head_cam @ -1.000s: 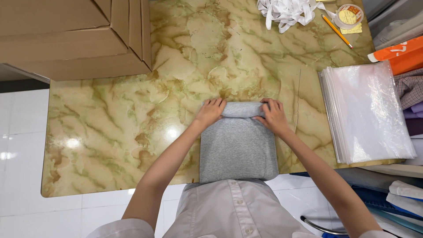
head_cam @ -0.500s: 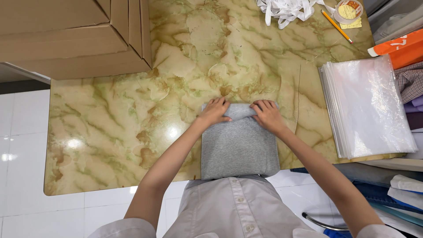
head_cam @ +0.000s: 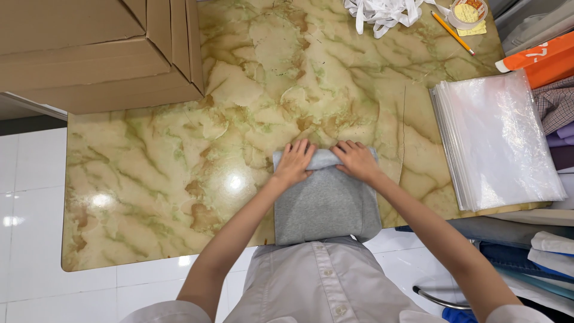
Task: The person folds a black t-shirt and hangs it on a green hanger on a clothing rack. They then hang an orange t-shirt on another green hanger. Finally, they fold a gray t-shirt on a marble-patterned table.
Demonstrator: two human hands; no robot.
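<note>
Two hands press on the far end of a folded grey garment (head_cam: 326, 206) that lies on the marbled worktop (head_cam: 179, 167), at its near edge, just in front of the person. The left hand (head_cam: 294, 162) and the right hand (head_cam: 357, 160) rest side by side, fingers curled over the rolled far fold and gripping it. The garment's long axis runs from the person towards the far side, the rolled end pointing away. A stack of clear plastic bags (head_cam: 499, 140) lies well to the right.
</note>
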